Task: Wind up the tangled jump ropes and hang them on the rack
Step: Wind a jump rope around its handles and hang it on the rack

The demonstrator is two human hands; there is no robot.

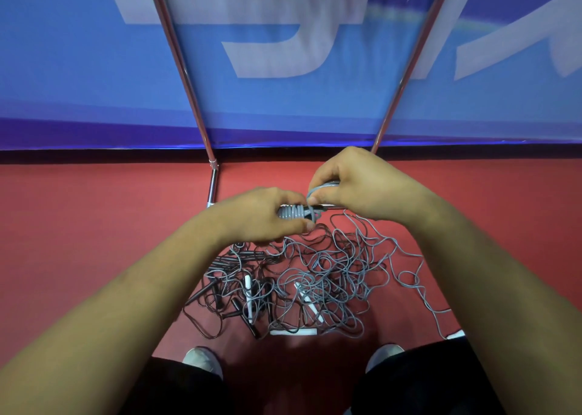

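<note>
Grips part-wound grey rope coil point(291, 212) w/ left hand point(267, 216), fingers clenched, pinches its loose loop point(318, 189) w/ right hand point(356, 184) at 1 o'clock, leaves tangled pile point(315, 282) on floor point(94, 225) at 6 o'clock & rack point(176, 52) at 12 w/ none hung in view, so prob. early stage.

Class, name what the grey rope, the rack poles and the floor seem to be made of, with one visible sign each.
Grey rope: likely plastic-coated cord with a smooth finish; it holds springy loops. Rack poles: metal, probably polished or chromed; bright streaks run along them. Floor: perhaps rubber or vinyl sports flooring; its surface is an even matt red.
</note>
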